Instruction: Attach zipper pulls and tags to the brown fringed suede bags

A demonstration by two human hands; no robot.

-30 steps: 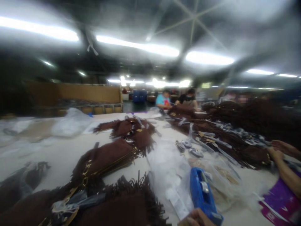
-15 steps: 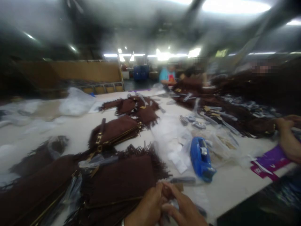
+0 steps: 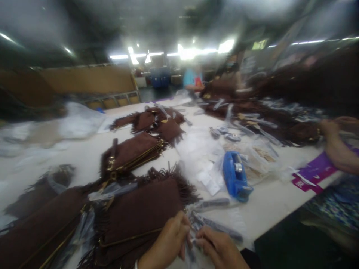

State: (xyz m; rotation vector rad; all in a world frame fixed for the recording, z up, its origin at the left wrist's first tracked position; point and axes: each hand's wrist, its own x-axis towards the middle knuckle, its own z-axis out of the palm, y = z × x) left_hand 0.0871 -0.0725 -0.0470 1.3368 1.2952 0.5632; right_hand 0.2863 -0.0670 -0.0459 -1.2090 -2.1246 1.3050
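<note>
Lamps (image 3: 186, 53) are glaring white beyond the far edge of the table (image 3: 269, 201); ceiling (image 3: 89, 26) is smearing into dim grey. Below right edge, shadow (image 3: 280, 243) is lying deep. Frame sides are stretching, blurring.

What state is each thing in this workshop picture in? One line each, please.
Left hand: fingers curled, hold unclear
Right hand: thumb and fingers pinching clear plastic wrapping
Blue tape dispenser: loaded with a roll
Front brown fringed bag: lying flat
Ceiling lights: lit
</note>
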